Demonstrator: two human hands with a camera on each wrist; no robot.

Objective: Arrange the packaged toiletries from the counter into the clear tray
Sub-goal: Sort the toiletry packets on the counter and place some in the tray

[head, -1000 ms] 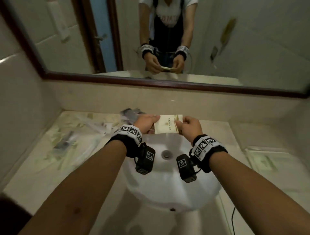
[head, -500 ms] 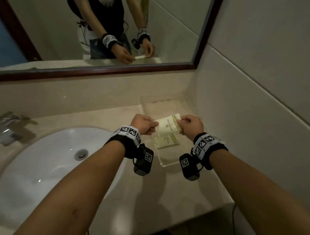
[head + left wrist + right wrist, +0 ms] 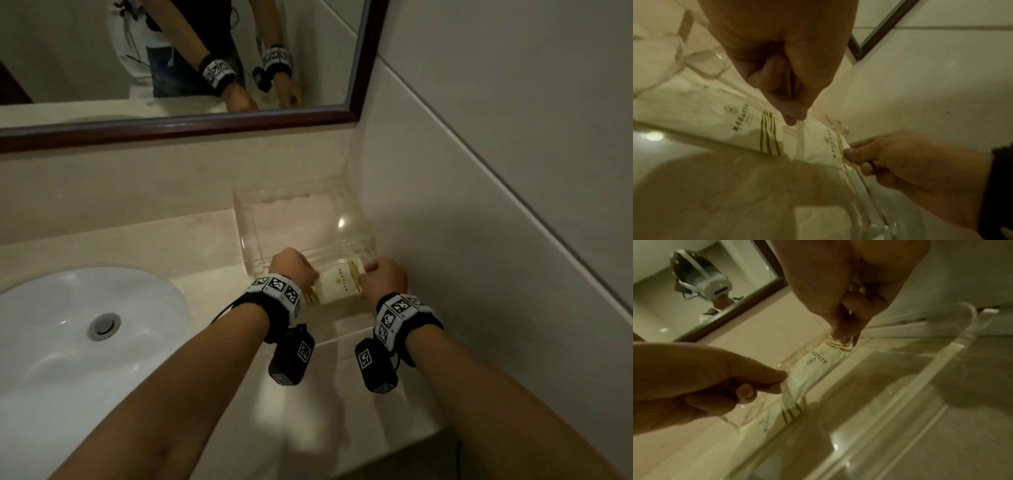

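Head view is showing both hands lowering a cream packet (image 3: 339, 287) into the clear tray (image 3: 246, 226), which is sitting on the counter (image 3: 191, 240) at the far right corner, right of the sink (image 3: 51, 342) and below the mirror (image 3: 363, 68); left hand (image 3: 291, 267) is pinching the packet's left end, right hand (image 3: 385, 279) is pinching its right end, fingers curled on it; a 2nd packet (image 3: 731, 120) w/ the same gold stripes is already lying in the tray's near part, and the held one is overlapping it at the left; whether it's resting on the tray floor yet, can't tell; step in hand looks like placing packet no. 2; next move prob. calls for setting it flat beside the 1st, letting go w/ both hands, then going back left for more
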